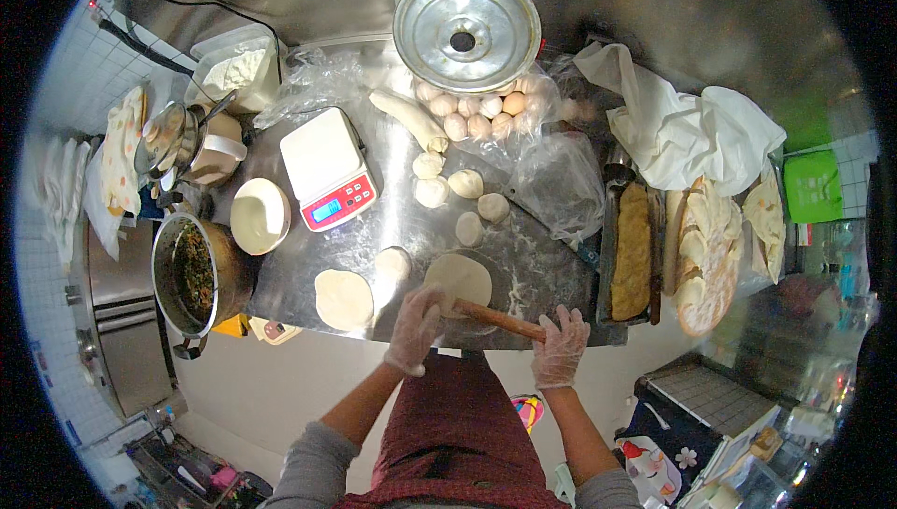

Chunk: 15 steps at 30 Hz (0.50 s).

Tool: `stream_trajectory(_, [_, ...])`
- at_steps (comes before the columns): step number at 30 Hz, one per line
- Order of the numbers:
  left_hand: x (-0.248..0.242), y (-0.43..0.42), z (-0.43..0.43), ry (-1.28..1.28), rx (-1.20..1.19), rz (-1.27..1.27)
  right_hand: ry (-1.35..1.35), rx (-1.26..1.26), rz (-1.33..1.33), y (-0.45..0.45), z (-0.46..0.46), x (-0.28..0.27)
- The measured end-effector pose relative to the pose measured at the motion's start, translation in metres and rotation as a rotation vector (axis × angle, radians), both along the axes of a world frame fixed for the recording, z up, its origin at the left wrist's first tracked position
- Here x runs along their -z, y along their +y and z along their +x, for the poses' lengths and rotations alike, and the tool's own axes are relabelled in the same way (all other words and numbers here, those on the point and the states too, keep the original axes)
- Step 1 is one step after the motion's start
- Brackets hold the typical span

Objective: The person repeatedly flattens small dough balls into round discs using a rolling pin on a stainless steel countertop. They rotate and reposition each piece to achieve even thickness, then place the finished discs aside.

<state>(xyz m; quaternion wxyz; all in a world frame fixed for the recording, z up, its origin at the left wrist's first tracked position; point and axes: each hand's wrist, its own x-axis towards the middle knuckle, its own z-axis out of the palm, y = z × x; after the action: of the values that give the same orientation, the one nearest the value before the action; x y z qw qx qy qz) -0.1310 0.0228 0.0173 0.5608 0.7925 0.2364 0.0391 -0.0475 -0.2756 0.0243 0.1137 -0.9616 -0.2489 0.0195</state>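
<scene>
My left hand (416, 325), in a clear plastic glove, has its fingers on the near left edge of a flat dough round (459, 276); whether it pinches the dough is hidden. Gloved the same way, my right hand (560, 342) grips one end of a wooden rolling pin (499, 320). The pin's other end lies over the round's near edge. To the left are a second flattened round (344, 300) and a smaller dough piece (392, 264). Beyond them sit several dough pieces (469, 229) and a long dough roll (410, 120) on the floured metal worktop (532, 267).
A kitchen scale (328, 169), cream bowl (260, 216) and pot of chopped filling (195, 274) stand left. Eggs (480, 117) in plastic lie behind, below a round metal lid (467, 27). A knife (553, 225) and long pan (632, 250) are right. The worktop's front edge runs before me.
</scene>
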Motion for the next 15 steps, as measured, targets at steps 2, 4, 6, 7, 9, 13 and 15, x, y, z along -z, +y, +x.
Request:
stream_trajectory(2, [-0.013, -0.014, -0.028, -0.032, -0.096, -0.099, 0.066, 0.009, -0.017, 0.009, -0.008, 0.009])
stream_trajectory(4, [-0.020, -0.023, -0.040, -0.033, -0.021, 0.293, 0.165, -0.021, -0.042, 0.027, -0.009, 0.017])
stream_trajectory(6, [-0.016, -0.022, -0.026, 0.229, 0.255, 0.707, 0.191, -0.103, -0.046, 0.051, 0.001, 0.018])
stream_trajectory(7, [-0.011, -0.017, -0.012, 0.237, 0.322, 0.717, 0.270, -0.134, -0.090, 0.065, 0.013, 0.016])
stream_trajectory(9, [0.003, -0.001, 0.031, 0.241, 0.484, 0.816, 0.264, -0.103, -0.129, 0.095, 0.052, 0.010])
stream_trajectory(13, [0.015, 0.021, 0.102, 0.155, 0.378, 0.929, 0.063, 0.072, 0.010, 0.133, 0.124, 0.001])
stream_trajectory(15, [0.001, 0.015, 0.094, 0.198, 0.388, 0.894, 0.116, 0.023, 0.030, 0.128, 0.119, -0.002])
